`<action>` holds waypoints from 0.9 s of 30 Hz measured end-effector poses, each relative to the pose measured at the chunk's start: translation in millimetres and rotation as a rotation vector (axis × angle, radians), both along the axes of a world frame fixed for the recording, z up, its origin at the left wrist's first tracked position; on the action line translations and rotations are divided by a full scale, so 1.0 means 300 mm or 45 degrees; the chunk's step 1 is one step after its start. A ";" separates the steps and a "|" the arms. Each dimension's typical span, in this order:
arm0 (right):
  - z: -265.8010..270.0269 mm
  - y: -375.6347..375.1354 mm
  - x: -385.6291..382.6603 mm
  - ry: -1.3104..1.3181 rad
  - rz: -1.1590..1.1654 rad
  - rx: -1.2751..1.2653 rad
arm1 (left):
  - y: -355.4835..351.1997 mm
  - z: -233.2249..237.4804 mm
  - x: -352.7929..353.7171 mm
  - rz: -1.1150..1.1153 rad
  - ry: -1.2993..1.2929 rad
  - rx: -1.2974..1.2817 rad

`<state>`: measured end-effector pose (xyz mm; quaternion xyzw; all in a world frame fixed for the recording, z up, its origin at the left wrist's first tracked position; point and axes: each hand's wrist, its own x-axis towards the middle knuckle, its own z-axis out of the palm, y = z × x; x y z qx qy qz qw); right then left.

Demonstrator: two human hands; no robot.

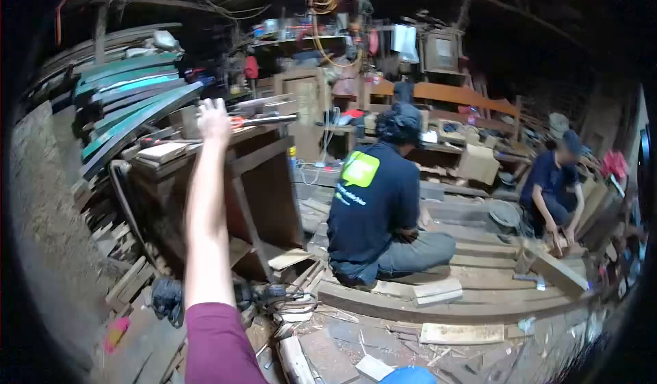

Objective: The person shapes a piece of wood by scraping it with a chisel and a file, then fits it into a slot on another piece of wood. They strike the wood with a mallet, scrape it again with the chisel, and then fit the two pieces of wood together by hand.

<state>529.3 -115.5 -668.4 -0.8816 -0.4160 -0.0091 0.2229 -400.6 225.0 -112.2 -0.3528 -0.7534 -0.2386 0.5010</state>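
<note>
My left hand [213,121], at the end of an outstretched arm in a maroon sleeve, is raised over the top of a brown wooden cabinet [263,165]. Its fingers point up and look apart, though slightly blurred, and I see nothing held in them. Just right of the hand lie a small orange-red item [237,121] and a long dark bar [270,119]. Pale wood pieces [162,153] rest on the cabinet top to the left. My right hand is out of the picture.
A seated person in a dark shirt [373,213] faces away; another person [553,189] crouches at the right, hands on wood. Green-edged boards [130,103] are stacked left. A hammer-like tool [530,280], planks [462,334], cables [284,298] and scraps cover the floor.
</note>
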 end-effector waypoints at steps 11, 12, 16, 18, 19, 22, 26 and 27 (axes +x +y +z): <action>0.208 -0.053 -0.182 0.101 -0.419 -0.216 | 0.098 0.029 -0.454 0.013 -0.226 -0.301; 0.195 -0.040 -0.178 0.107 -0.437 -0.203 | 0.105 0.039 -0.454 0.079 -0.231 -0.418; 0.316 -0.024 -0.238 0.228 -0.367 -0.222 | 0.282 -0.014 -0.838 -0.153 0.038 -0.279; 0.306 -0.027 -0.225 0.198 -0.334 -0.255 | 0.239 -0.011 -0.712 -0.182 0.143 -0.210; 0.285 -0.035 -0.210 0.178 -0.315 -0.276 | 0.224 0.008 -0.667 -0.248 0.146 -0.208; 0.251 -0.035 -0.179 0.204 -0.366 -0.276 | 0.176 0.110 -0.573 -0.323 0.146 -0.216; 0.249 -0.029 -0.145 0.244 -0.278 -0.293 | 0.053 0.216 -0.275 -0.692 0.493 0.051; 0.243 -0.033 -0.100 0.380 -0.244 -0.375 | 0.008 0.221 -0.144 -0.786 0.498 0.114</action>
